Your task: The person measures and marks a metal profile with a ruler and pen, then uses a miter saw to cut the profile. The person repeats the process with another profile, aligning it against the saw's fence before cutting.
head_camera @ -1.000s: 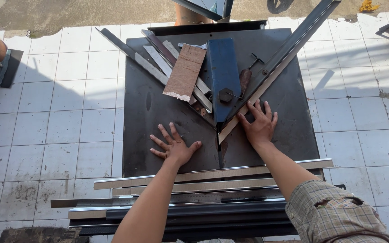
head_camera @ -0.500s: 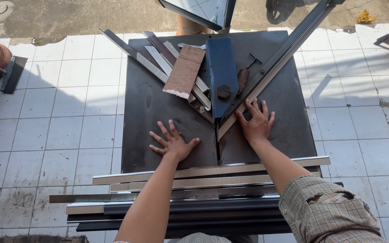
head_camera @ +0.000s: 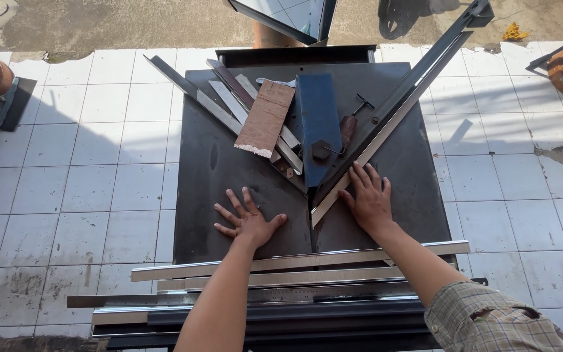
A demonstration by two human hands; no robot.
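Head view: a dark metal counter (head_camera: 229, 169) stands on a white tiled floor (head_camera: 73, 189). The left hand (head_camera: 247, 220) lies flat on the counter, fingers spread, palm down, with nothing in its grip. The right hand (head_camera: 367, 199) is also open and flat, fingers spread; it presses on the lower end of a long silver bar (head_camera: 392, 124), holding nothing closed inside the grip. The bar lies on the counter with its long axis running diagonally: its lower end is just beside the counter's middle seam, to the right of the left hand, and it points up and to the right, past the counter's far right corner. A dark bar (head_camera: 418, 78) runs alongside it, touching, on the same slant. Left of the silver bar's lower end lies a blue plate (head_camera: 317, 124), long axis nearly straight away from the person. Left of the plate sit a brown board (head_camera: 265, 118) and several grey strips (head_camera: 197, 98), slanting up to the left. At the counter's near edge more long strips (head_camera: 294, 262) lie crosswise, under both forearms.
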